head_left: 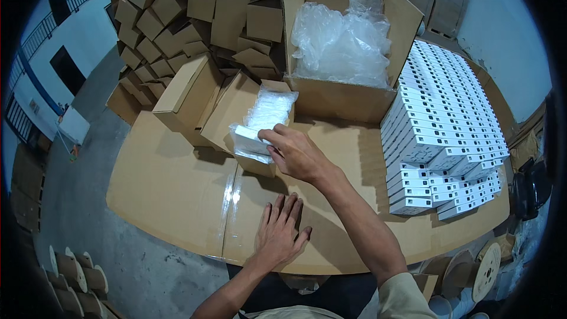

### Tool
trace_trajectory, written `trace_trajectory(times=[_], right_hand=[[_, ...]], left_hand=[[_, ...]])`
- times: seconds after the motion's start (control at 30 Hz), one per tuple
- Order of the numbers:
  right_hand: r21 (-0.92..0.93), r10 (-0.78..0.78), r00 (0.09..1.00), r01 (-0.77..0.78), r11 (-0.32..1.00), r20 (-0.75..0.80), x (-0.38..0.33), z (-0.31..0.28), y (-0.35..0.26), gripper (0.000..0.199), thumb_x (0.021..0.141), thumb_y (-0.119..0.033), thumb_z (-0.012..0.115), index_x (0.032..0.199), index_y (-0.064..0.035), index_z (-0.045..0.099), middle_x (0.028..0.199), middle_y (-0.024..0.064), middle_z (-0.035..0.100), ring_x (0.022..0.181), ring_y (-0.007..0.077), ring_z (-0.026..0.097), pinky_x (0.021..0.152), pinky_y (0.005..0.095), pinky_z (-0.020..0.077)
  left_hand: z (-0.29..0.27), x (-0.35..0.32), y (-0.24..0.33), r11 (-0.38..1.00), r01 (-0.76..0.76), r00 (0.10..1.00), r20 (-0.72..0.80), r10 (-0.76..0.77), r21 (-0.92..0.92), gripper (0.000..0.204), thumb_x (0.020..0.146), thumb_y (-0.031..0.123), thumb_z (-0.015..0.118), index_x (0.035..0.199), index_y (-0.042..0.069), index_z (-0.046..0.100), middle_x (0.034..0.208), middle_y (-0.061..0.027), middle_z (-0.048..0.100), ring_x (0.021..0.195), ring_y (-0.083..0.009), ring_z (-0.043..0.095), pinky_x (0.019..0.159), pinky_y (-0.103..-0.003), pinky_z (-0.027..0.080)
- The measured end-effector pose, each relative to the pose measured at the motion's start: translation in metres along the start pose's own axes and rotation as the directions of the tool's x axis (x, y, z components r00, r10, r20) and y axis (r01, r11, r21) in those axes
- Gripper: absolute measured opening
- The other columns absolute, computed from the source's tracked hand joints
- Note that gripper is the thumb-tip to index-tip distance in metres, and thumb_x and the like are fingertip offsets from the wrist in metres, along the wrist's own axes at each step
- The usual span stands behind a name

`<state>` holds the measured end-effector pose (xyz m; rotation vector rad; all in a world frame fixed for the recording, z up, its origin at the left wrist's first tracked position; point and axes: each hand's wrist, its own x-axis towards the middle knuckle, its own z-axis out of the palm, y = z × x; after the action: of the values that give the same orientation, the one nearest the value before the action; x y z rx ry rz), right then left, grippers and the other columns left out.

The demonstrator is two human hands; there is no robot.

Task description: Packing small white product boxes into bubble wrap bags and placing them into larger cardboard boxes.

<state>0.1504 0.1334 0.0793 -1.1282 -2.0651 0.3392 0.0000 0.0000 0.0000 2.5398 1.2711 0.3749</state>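
Far left, a heap of folded brown cartons [177,18] climbs out of the top edge, its full extent cut off. Next, an open small carton [195,97] lies on its side on the cardboard-covered table [171,183]; broad bare surface lies in front of it to the table's near-left edge. Left hand [280,233]: flat on the table, fingers spread, holding nothing, near the front edge. Right hand [295,153]: fingers curled over a white plastic-wrapped packet [251,139] at the mouth of a second small carton [248,124]; the fingertips and how firm the grip is are hidden by the hand itself. Behind, a large open box [348,97] holds crumpled clear plastic bags [339,38], contents unreadable. Far right, stacked rows of white slim boxes [443,124] run to the table's right edge.
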Motion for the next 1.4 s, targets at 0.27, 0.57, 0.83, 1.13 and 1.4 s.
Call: trace_trajectory(times=[0.27, 0.57, 0.83, 1.13, 1.4], right_hand=[[-0.073, -0.098, 0.995, 0.097, 0.993, -0.003, -0.001, 0.016, 0.007, 0.030, 0.080, 0.004, 0.064, 0.109, -0.0040, 0.060, 0.093, 0.0171, 0.059, 0.087, 0.0394, 0.063, 0.075, 0.0481, 0.0528], [-0.204, -0.210, 0.972, 0.229, 0.952, 0.107, -0.007, 0.019, 0.018, 0.048, 0.096, -0.023, 0.051, 0.142, -0.0083, 0.053, 0.150, 0.0099, 0.048, 0.144, 0.0328, 0.036, 0.119, 0.0511, 0.0292], [-0.238, -0.121, 0.961, 0.182, 0.954, 0.248, -0.015, 0.029, 0.019, 0.060, 0.101, -0.044, 0.040, 0.152, -0.0123, 0.043, 0.161, 0.0021, 0.035, 0.152, 0.0309, 0.022, 0.125, 0.0577, 0.0078], [-0.195, -0.082, 0.958, 0.139, 0.971, 0.274, -0.017, 0.027, 0.023, 0.062, 0.103, -0.050, 0.034, 0.153, -0.0128, 0.041, 0.161, 0.0043, 0.035, 0.152, 0.0308, 0.021, 0.125, 0.0561, 0.0050], [0.216, 0.026, 0.992, 0.001, 0.976, -0.125, -0.070, -0.033, 0.007, 0.060, 0.102, -0.039, 0.038, 0.150, -0.0022, 0.042, 0.156, 0.0176, 0.041, 0.148, 0.0388, 0.029, 0.122, 0.0476, 0.0220]], left_hand=[[0.000, 0.000, 0.000, 1.000, 0.007, 1.000, -0.011, -0.007, 0.013, 0.072, 0.093, 0.042, 0.059, 0.149, 0.000, 0.040, 0.156, -0.0184, 0.036, 0.145, -0.0402, 0.030, 0.119, -0.057, 0.022], [0.001, -0.001, -0.001, 1.000, 0.000, 0.999, -0.032, 0.001, 0.013, 0.070, 0.093, 0.040, 0.061, 0.146, -0.001, 0.043, 0.154, -0.0196, 0.037, 0.145, -0.0396, 0.030, 0.119, -0.057, 0.022], [0.005, 0.000, -0.002, 0.999, -0.007, 1.000, -0.012, 0.007, 0.035, 0.070, 0.094, 0.042, 0.058, 0.146, -0.002, 0.043, 0.156, -0.0201, 0.034, 0.147, -0.0390, 0.026, 0.119, -0.057, 0.021], [0.005, -0.001, -0.002, 0.999, -0.016, 1.000, -0.004, 0.016, 0.032, 0.072, 0.095, 0.042, 0.058, 0.150, -0.001, 0.038, 0.158, -0.0197, 0.032, 0.148, -0.0398, 0.025, 0.120, -0.057, 0.020], [0.003, 0.001, -0.005, 0.991, 0.026, 0.972, -0.228, -0.055, -0.132, 0.077, 0.090, 0.033, 0.069, 0.150, -0.001, 0.035, 0.153, -0.0234, 0.036, 0.144, -0.0412, 0.031, 0.118, -0.056, 0.024]])
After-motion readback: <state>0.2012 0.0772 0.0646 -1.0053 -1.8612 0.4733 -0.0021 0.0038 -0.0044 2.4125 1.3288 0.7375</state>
